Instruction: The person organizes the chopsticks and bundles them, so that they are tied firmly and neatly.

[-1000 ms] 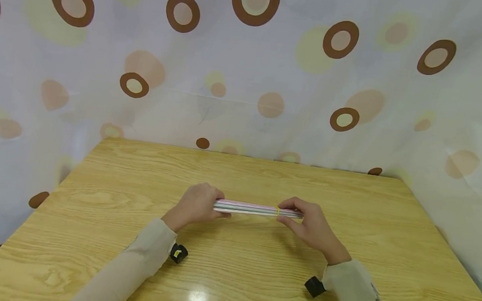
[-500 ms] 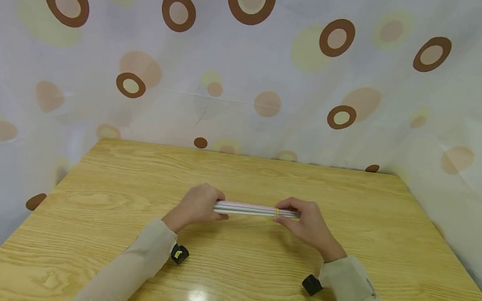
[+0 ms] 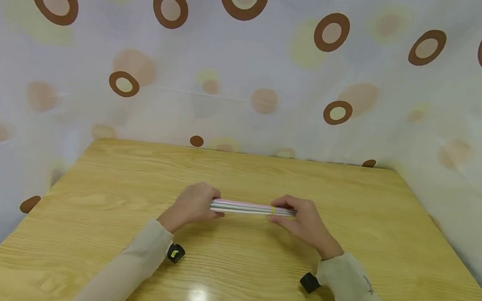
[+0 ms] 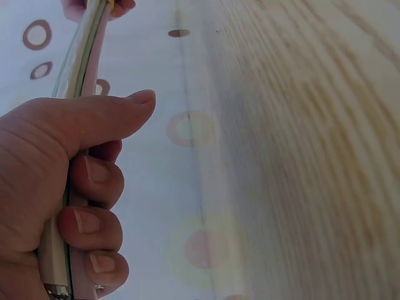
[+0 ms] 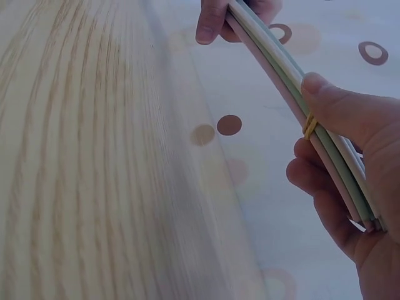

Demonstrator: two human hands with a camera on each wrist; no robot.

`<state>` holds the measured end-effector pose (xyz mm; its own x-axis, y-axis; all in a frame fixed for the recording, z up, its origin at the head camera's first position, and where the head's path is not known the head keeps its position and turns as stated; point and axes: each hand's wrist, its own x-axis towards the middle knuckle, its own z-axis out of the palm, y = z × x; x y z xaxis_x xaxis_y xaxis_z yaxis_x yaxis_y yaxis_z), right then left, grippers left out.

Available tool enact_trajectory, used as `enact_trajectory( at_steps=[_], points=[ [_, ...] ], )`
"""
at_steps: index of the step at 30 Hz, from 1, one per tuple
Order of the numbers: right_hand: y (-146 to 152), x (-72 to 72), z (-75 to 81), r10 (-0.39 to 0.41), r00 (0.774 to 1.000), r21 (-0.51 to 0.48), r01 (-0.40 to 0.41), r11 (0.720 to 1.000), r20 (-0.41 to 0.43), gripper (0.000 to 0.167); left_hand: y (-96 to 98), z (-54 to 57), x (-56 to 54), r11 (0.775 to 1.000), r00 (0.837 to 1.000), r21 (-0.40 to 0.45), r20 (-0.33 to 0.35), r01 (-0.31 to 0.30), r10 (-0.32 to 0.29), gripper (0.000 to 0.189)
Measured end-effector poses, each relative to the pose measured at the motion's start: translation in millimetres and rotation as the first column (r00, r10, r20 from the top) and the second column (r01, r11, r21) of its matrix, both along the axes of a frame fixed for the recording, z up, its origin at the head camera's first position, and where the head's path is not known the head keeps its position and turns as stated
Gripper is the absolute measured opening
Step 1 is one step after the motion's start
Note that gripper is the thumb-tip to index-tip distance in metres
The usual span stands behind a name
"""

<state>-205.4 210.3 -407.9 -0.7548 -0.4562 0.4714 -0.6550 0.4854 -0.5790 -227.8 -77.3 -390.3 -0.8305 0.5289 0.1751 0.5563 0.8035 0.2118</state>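
Observation:
A bundle of pastel chopsticks (image 3: 242, 207), pink, green and white, lies level across the space between my hands above the table. My left hand (image 3: 193, 203) grips its left end, fingers curled round the sticks; in the left wrist view a silvery tip (image 4: 57, 290) shows below the fingers. Near the right end, a yellow rubber band (image 5: 310, 125) is wound round the bundle. My right hand (image 3: 307, 223) holds that end beside the band, thumb on one side and fingers on the other. The palms hide parts of both ends.
A wood-grain table (image 3: 231, 264) spreads beneath the hands. Behind and at both sides hangs a pale cloth (image 3: 240, 59) with brown and beige circles. A black wrist camera (image 3: 176, 253) is on the left cuff, another black wrist camera (image 3: 309, 282) on the right.
Both hands keep their hold on the chopsticks. The hands, bundle and background shift slightly left together in the head view.

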Motion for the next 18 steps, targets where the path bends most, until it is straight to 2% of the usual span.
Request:
enact_trajectory(
  at_steps=[2, 8, 13, 18],
  points=[
    [2, 0.3, 0.9, 0.007, 1.000, 0.006, -0.007, 1.000, 0.015, 0.026, 0.6, -0.4, 0.5, 1.000, 1.000, -0.006, -0.011, -0.008, 0.008, 0.022],
    [8, 3.3, 2.7, 0.001, 0.999, -0.011, 0.000, 1.000, 0.051, 0.023, 1.0, -1.1, -0.3, 0.999, 0.999, 0.009, -0.039, 0.032, -0.032, 0.023],
    [12, 5.1, 3.6, 0.015, 0.999, -0.007, -0.015, 1.000, 0.030, 0.019, 1.5, -1.8, -0.4, 0.999, 0.999, 0.025, -0.022, 0.025, -0.024, 0.023],
    [11, 0.7, 3.9, 0.024, 1.000, -0.005, -0.024, 1.000, -0.019, 0.019, 1.8, 0.4, -0.9, 0.998, 1.000, 0.057, 0.002, 0.028, -0.028, 0.024]
  ],
)
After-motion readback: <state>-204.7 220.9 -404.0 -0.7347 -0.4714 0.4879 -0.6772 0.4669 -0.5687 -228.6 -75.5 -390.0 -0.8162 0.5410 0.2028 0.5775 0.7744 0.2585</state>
